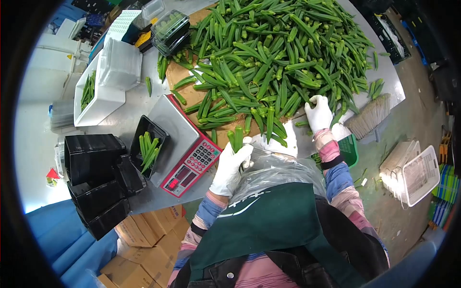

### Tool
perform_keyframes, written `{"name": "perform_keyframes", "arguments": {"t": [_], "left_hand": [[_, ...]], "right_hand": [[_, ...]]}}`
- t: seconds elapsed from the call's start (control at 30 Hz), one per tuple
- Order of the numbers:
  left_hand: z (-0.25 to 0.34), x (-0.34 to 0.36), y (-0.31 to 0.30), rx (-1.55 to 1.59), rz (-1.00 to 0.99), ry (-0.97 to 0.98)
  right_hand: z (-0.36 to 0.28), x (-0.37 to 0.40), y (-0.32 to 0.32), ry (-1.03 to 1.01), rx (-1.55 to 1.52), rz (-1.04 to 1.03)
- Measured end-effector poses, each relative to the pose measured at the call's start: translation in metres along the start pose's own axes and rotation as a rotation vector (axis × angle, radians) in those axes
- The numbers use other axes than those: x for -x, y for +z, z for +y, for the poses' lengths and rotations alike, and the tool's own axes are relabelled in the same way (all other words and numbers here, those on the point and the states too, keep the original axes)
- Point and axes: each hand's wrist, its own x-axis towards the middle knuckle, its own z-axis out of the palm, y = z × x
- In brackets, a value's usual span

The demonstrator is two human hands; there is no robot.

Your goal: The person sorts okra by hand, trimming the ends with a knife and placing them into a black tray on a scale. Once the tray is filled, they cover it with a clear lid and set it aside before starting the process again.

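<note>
My left hand [230, 165], in a white glove, is closed around a few green okra pods [236, 138] that point up and away from me. My right hand [319, 114], also gloved, is at the near right edge of a big okra heap [273, 62]. Its fingers are curled against the pods, and what they grip is hidden. Left of my left hand stands a red-rimmed weighing scale [185, 153]. A black tray [150, 144] with several okra pods rests on its plate, tilted in my view.
Stacked black trays [91, 158] stand left of the scale. Behind them is a white bin [101, 103] with clear lids. A clear-covered pack [170, 31] sits by the heap. At right are a brush [370, 117], a green basket [349, 150] and white baskets [420, 175] on the floor.
</note>
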Motion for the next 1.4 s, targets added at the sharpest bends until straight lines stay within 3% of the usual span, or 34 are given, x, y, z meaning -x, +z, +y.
{"name": "perform_keyframes", "arguments": {"t": [0.1, 0.2, 0.27, 0.3, 0.33, 0.4, 0.5, 0.63, 0.77, 0.8, 0.87, 0.97, 1.07, 1.1, 1.23, 1.33, 1.4], "left_hand": [[-0.001, -0.001, 0.002, -0.001, -0.008, -0.012], [-0.001, 0.000, 0.008, -0.012, -0.043, -0.016], [-0.002, 0.001, 0.009, -0.013, -0.054, -0.023], [-0.002, 0.001, 0.008, -0.015, -0.060, -0.025], [0.000, 0.002, 0.008, -0.020, -0.053, -0.024], [0.003, 0.005, 0.009, -0.022, -0.041, -0.018], [0.001, 0.005, 0.004, -0.006, -0.032, 0.003], [0.001, 0.004, 0.005, 0.078, -0.036, -0.015], [0.010, 0.004, 0.014, 0.246, -0.134, -0.107], [0.015, 0.006, 0.018, 0.287, -0.169, -0.137], [0.019, 0.007, 0.025, 0.360, -0.214, -0.148], [0.014, 0.005, 0.027, 0.349, -0.236, -0.074], [0.006, 0.002, 0.018, 0.235, -0.262, 0.008], [0.006, 0.000, 0.014, 0.219, -0.263, 0.010], [0.006, 0.004, 0.014, 0.219, -0.173, 0.037], [0.004, 0.005, 0.014, 0.161, -0.138, 0.065], [0.006, 0.006, 0.010, 0.066, -0.109, 0.067]], "right_hand": [[-0.022, 0.004, 0.001, -0.275, 0.040, 0.164], [-0.042, -0.002, 0.028, -0.039, 0.135, -0.304], [-0.068, -0.015, 0.027, 0.069, 0.253, -0.502], [-0.056, -0.020, 0.039, 0.061, 0.066, -0.428], [-0.049, -0.027, 0.042, 0.110, -0.059, -0.464], [-0.038, -0.032, 0.036, 0.230, -0.632, -0.649], [-0.056, -0.022, -0.014, 0.383, -1.190, -0.739], [-0.065, -0.006, -0.036, 0.434, -1.444, -0.778], [-0.087, 0.018, -0.054, 0.241, -1.005, -0.726], [-0.090, 0.029, -0.052, 0.082, -0.959, -0.716], [-0.099, 0.045, -0.054, -0.493, -0.576, -0.501], [-0.106, 0.066, -0.054, -0.650, -0.499, -0.453], [-0.111, 0.071, -0.064, -0.300, -0.765, -0.698], [-0.107, 0.073, -0.059, -0.299, -0.762, -0.644], [-0.092, 0.067, -0.048, 0.105, -0.906, -0.724], [-0.055, 0.050, -0.030, 0.273, -0.643, -0.738], [-0.042, 0.039, -0.032, 0.208, -0.473, -0.663]]}}
